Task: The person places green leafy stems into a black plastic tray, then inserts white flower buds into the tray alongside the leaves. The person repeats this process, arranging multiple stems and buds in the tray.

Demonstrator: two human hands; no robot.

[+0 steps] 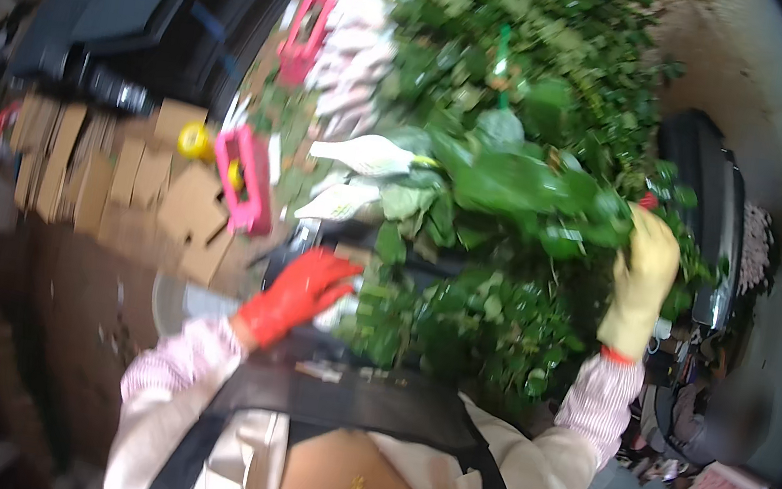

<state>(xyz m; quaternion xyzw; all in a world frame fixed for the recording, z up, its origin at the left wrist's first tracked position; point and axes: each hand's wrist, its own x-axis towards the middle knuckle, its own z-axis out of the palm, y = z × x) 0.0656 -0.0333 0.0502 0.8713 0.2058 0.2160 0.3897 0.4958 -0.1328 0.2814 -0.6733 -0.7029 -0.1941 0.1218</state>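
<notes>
My right hand [647,268], in a cream-yellow glove, is closed round the stem end of a long leafy flower stem [531,190]. Its bud, in a white net sleeve [369,154], points left. Just below that lies a second white-sleeved bud [342,201]; I cannot tell whether its stem is held too. My left hand [305,292], gloved in red, has its fingers stretched out beside the pale sleeved heads of a nearer leafy bunch [489,330]. Whether the fingertips touch these heads is unclear.
Rows of pale-sleeved flowers [354,52] with dense foliage [545,25] cover the far side. Two pink frames [244,180] [306,34] stand left of them, near a yellow tape roll [193,140]. Cardboard pieces [200,206] lie at left. A dark machine [713,222] is at right.
</notes>
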